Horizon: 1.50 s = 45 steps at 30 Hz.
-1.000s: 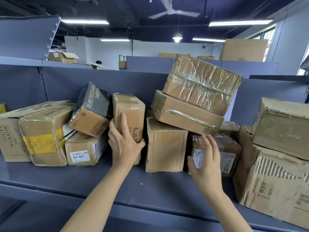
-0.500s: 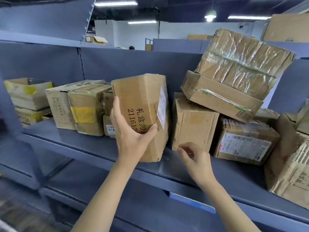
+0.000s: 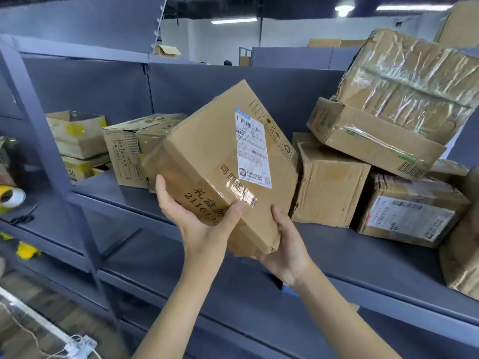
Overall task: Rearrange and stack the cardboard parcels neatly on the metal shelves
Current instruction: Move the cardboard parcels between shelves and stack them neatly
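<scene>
A brown cardboard parcel [image 3: 220, 161] with a white shipping label and black printed characters is lifted clear of the grey metal shelf [image 3: 337, 257] and tilted. My left hand [image 3: 199, 224] grips its lower left side, thumb on the front face. My right hand [image 3: 285, 250] cups its bottom right corner from below. Right of it an upright parcel [image 3: 329, 182] stands on the shelf. Two tape-wrapped parcels [image 3: 404, 99] lie tilted on top of that one and a labelled box [image 3: 412, 211].
More parcels [image 3: 121, 149] sit at the back left of the shelf, with an open box [image 3: 77, 133] beyond the grey upright post [image 3: 51, 161]. A crumpled large carton [image 3: 461, 250] fills the right edge. A tape roll [image 3: 10, 198] lies far left.
The parcel has been lifted off the shelf and turned so its label faces me. My right hand came up under its corner. My view shifted left.
</scene>
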Tool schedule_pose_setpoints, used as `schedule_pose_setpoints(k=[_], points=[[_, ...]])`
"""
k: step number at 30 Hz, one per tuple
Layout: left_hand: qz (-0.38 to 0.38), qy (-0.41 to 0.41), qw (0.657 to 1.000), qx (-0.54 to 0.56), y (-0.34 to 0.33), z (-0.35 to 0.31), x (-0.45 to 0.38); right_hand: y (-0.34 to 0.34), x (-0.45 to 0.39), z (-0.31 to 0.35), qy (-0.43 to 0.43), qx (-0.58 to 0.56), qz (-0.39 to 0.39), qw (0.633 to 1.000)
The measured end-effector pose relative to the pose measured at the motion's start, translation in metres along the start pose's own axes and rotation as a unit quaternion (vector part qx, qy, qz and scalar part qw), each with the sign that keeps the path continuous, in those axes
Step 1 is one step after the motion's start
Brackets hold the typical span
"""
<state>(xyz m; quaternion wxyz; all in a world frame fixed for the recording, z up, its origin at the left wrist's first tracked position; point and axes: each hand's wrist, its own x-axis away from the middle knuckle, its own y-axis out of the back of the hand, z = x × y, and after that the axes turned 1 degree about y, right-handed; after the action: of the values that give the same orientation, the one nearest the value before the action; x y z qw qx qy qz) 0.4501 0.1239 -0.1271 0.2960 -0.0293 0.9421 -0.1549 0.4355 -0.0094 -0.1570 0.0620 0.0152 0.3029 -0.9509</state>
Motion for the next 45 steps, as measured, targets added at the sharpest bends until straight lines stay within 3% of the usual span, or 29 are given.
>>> schedule_pose_setpoints(k=[7, 10, 14, 18, 25, 34, 39, 45], points=[[0.016, 0.030, 0.999, 0.007, 0.058, -0.014, -0.045, -0.006, 0.005, -0.015, 0.058, -0.043, -0.065, 0.995], [0.080, 0.082, 0.993, -0.011, 0.086, -0.031, -0.054, -0.007, 0.018, -0.014, 0.059, -0.026, -0.069, 0.996], [0.120, 0.135, 0.984, 0.004, 0.104, -0.056, -0.032, -0.014, 0.042, -0.010, 0.084, -0.018, -0.080, 0.993], [0.091, 0.188, 0.978, 0.003, 0.108, -0.068, 0.004, -0.023, 0.080, -0.005, 0.104, 0.056, -0.070, 0.991], [0.141, 0.246, 0.959, 0.025, 0.100, -0.082, 0.083, -0.014, 0.168, -0.003, 0.138, 0.127, -0.093, 0.978], [0.244, 0.314, 0.917, 0.034, 0.069, -0.091, 0.153, 0.016, 0.265, -0.003, 0.138, 0.136, -0.156, 0.969], [0.248, 0.367, 0.894, 0.061, 0.035, -0.079, 0.172, 0.029, 0.319, 0.004, 0.169, 0.160, -0.218, 0.948], [0.326, 0.385, 0.859, 0.082, -0.017, -0.068, 0.179, 0.040, 0.368, 0.015, 0.196, 0.140, -0.300, 0.923]])
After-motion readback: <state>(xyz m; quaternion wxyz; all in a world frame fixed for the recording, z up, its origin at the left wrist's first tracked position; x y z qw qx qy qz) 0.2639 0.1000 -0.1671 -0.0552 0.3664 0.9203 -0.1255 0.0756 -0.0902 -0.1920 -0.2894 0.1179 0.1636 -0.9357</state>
